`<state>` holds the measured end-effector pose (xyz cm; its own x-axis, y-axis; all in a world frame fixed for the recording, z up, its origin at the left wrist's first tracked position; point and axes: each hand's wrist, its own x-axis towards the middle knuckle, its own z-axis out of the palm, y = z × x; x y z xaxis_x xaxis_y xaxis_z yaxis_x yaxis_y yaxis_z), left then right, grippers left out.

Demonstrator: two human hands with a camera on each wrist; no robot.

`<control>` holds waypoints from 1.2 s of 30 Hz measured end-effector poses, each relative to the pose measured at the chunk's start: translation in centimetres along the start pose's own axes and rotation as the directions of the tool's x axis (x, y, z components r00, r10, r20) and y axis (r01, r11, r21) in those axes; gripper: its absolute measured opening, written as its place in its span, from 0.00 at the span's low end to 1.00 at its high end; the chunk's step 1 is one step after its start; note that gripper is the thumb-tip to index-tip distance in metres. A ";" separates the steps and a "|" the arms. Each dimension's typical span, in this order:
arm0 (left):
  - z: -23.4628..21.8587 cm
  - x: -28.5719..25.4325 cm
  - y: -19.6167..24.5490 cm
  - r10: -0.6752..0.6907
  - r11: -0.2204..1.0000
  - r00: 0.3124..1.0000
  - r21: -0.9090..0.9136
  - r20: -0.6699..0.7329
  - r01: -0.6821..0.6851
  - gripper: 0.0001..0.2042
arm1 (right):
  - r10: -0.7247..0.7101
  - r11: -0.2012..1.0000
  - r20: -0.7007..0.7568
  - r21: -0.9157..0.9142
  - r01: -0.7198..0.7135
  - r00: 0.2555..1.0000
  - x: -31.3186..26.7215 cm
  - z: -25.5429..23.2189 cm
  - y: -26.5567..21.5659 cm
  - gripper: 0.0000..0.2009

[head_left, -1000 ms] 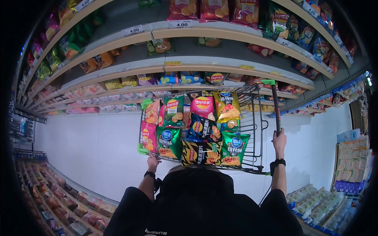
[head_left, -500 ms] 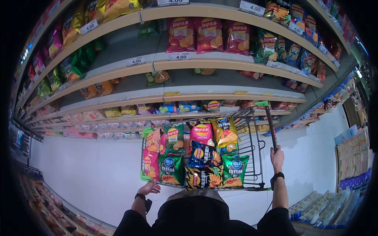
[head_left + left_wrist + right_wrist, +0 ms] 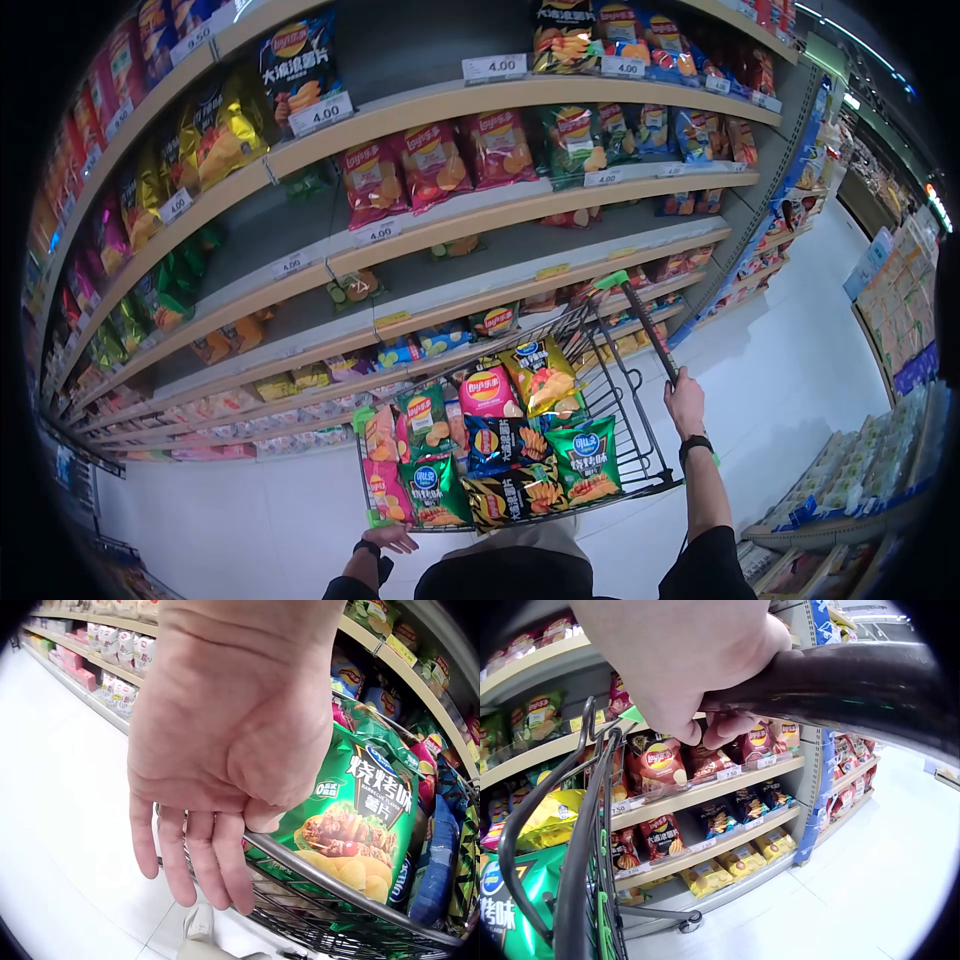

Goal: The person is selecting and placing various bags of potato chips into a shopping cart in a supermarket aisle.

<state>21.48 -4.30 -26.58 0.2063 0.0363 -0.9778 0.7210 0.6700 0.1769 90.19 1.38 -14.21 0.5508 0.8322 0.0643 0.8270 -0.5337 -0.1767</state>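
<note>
Chip shelves (image 3: 560,205) beyond loaded cart (image 3: 330,883)

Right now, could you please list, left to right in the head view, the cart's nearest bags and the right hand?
Pink chip bag, left green bag, black bag, right green bag, right hand.

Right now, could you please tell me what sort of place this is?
Most likely a supermarket snack aisle: long shelves hold Lay's potato chip bags, several price tags read 4.00, and a shopping cart carries more chip bags.
</note>
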 end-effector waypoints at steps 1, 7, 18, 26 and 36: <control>0.1 0.1 -0.2 0.011 1.000 1.000 -0.016 0.003 -0.011 0.35 | -0.005 1.000 -0.003 0.002 0.005 1.000 0.0 0.2 0.2 0.13; 1.1 2.1 -2.0 0.009 0.986 0.999 -0.166 -0.038 -0.015 0.29 | -0.028 0.998 -0.006 0.061 0.028 1.000 0.3 0.1 0.5 0.13; 10.2 6.2 -1.3 -0.094 0.950 0.831 -0.298 -0.548 -0.089 0.39 | -0.211 0.577 0.561 0.733 -0.361 0.801 2.1 -1.4 5.3 0.15; 12.4 8.5 -0.4 -0.159 0.856 0.857 -0.501 -0.491 -0.128 0.43 | -0.223 0.691 0.541 0.675 -0.261 0.811 1.3 -1.5 8.4 0.17; 15.7 7.9 2.2 -0.087 0.912 0.912 -0.400 -0.400 -0.088 0.44 | -0.239 0.840 0.581 0.526 -0.136 0.778 3.0 -2.8 13.5 0.20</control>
<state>35.04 -14.17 -32.21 -0.1395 0.2717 -0.9522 0.3751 0.9045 0.2031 103.36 -3.76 -13.69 0.1655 0.8621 -0.4789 0.5606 -0.4818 -0.6736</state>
